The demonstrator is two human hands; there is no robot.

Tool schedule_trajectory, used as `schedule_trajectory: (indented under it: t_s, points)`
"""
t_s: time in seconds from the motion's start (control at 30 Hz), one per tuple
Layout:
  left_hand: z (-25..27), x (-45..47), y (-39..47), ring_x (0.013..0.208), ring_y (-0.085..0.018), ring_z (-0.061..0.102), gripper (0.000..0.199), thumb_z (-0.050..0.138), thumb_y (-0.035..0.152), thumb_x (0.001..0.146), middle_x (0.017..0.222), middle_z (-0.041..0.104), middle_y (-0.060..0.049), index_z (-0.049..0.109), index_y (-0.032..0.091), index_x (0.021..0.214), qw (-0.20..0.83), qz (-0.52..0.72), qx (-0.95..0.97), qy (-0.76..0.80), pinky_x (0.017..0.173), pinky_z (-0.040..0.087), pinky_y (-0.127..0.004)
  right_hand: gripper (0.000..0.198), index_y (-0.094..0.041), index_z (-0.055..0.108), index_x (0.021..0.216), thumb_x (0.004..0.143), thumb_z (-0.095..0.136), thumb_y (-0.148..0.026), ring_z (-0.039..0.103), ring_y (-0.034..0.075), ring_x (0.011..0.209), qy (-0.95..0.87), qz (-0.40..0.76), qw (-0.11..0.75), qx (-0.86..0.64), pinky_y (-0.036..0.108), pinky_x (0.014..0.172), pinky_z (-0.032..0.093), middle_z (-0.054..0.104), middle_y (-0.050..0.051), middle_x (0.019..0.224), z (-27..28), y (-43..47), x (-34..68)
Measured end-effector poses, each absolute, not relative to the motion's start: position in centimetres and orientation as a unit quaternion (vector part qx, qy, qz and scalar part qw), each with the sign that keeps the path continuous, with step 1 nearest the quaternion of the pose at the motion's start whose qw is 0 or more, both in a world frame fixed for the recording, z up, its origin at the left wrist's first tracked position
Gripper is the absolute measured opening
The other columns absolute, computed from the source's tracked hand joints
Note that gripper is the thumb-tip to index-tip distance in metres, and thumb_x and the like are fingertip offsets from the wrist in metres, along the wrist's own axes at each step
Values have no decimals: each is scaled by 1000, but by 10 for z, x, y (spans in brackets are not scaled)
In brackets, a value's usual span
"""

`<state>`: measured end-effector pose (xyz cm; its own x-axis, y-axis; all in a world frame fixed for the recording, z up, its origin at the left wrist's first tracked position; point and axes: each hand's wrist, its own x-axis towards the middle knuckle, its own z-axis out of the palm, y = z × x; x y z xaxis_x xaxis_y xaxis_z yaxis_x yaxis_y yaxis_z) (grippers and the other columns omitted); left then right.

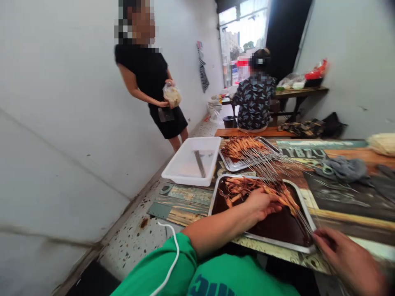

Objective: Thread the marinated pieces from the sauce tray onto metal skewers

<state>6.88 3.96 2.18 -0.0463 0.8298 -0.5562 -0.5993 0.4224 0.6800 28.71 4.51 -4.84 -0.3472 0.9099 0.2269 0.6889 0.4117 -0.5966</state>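
A metal tray [212, 205] in front of me holds dark brown sauce and a heap of long, reddish-brown skewered food pieces [240, 185] whose exact kind I cannot make out. Over this tray, my left hand [263, 204] is closed around the food end of some skewers. My right hand [342, 248], somewhat blurred, pinches the bare ends of the metal skewers [304, 222] at the tray's near right corner. Behind it, a second metal tray [236, 166] carries more skewered food [243, 147], its thin bare skewers [265, 162] pointing to the right.
A white plastic tub [175, 174] with metal rods [200, 163] inside stands at the left. Grey cloth [348, 167] and scissors [327, 169] lie at the right. One person [142, 70] stands holding a plastic bag [172, 95]; another [254, 98] sits on a bench [228, 132].
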Motion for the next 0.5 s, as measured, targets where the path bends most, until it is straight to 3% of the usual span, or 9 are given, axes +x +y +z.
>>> schedule_trajectory:
  t_s: [0.2, 0.33, 0.5]
  points:
    - [16, 64, 39, 52, -10, 58, 15, 54, 1, 71, 65, 61, -3, 48, 14, 76, 664, 534, 135, 507, 52, 45, -21, 21, -20, 59, 79, 79, 40, -30, 60, 20, 66, -811, 171, 196, -524, 30, 60, 42, 66, 6, 75, -17, 33, 276]
    - [13, 63, 41, 54, -10, 58, 16, 53, 1, 72, 65, 61, -3, 49, 14, 80, 672, 522, 130, 509, 53, 45, -21, 19, -19, 59, 80, 79, 41, -25, 58, 17, 67, -810, 161, 182, -534, 27, 62, 40, 64, 4, 75, -16, 30, 273]
    - [12, 64, 41, 53, -9, 58, 14, 54, 2, 73, 66, 61, -4, 49, 13, 79, 671, 520, 134, 511, 53, 46, -21, 19, -20, 59, 76, 80, 46, -32, 55, 17, 64, -824, 136, 174, -522, 27, 58, 38, 60, 3, 70, -16, 28, 272]
